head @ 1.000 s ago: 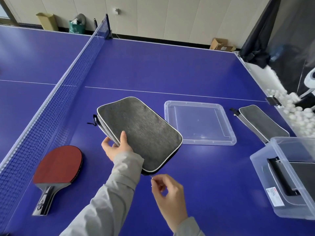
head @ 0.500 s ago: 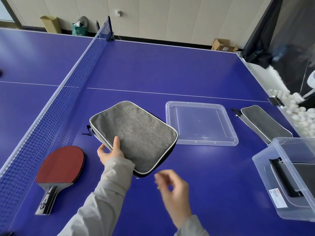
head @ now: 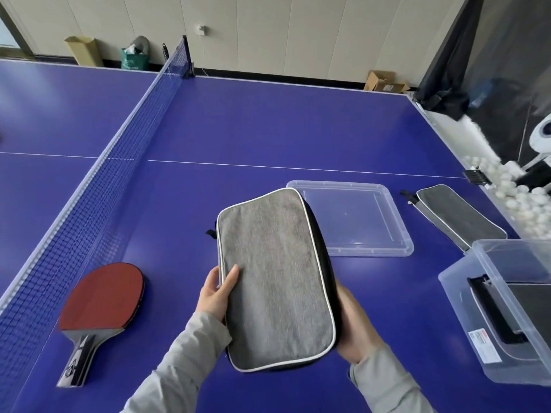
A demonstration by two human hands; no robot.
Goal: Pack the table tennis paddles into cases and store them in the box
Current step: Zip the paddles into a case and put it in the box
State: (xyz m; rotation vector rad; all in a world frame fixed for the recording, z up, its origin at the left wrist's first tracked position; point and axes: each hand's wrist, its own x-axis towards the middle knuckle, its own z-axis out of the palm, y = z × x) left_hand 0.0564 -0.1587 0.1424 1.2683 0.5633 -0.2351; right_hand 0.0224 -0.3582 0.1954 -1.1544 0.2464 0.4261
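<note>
I hold a grey paddle case [head: 275, 278] with white piping above the blue table, long side pointing away from me. My left hand [head: 216, 293] grips its left edge, thumb on top. My right hand [head: 354, 326] holds the right edge from beneath, its fingers mostly hidden by the case. A red paddle [head: 103, 296] lies flat on the table at the left, near the net. A second grey case [head: 456, 217] lies at the right. The clear plastic box [head: 507, 311] at the right edge has a dark case inside.
The box's clear lid [head: 351, 217] lies on the table just beyond the held case. The net [head: 98, 189] runs along the left. Several white balls [head: 524, 201] sit in a tray off the table's right edge. The blue table [head: 268, 129] stretches away behind.
The case has swung round from lying crosswise to pointing away and moved right. My right hand, free below it before, now holds its right edge.
</note>
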